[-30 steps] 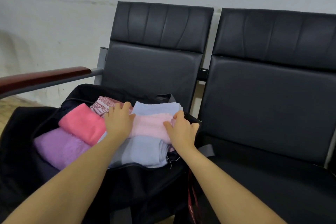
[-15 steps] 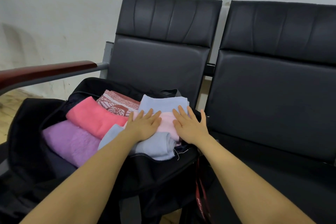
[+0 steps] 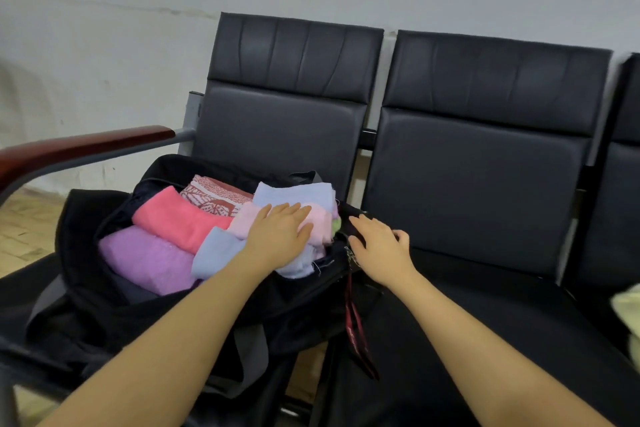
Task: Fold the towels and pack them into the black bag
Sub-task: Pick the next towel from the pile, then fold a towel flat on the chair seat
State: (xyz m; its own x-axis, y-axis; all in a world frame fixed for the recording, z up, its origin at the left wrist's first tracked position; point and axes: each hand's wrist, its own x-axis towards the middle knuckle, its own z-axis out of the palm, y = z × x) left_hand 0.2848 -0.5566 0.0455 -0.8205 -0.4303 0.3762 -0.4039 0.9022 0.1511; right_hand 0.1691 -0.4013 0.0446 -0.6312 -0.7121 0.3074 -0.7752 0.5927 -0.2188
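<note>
Black bench seats against a pale wall; black bag (image 3: 90, 288) open on the left seat, folded towels inside. Left hand (image 3: 280, 236) flat, fingers straight, pressing pink towel (image 3: 320, 222) at bag's right end. Right hand (image 3: 379, 246) relaxed, holding nothing, at bag's right rim. Suggest pressing evenly, then tucking the edges below the rim.

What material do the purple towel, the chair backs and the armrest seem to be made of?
Purple towel: fuzzy terry cloth, probably cotton.
Chair backs: smooth black leather or imitation, with faint sheen and stitched panels.
Armrest: glossy reddish-brown top, likely varnished wood, on grey metal.
</note>
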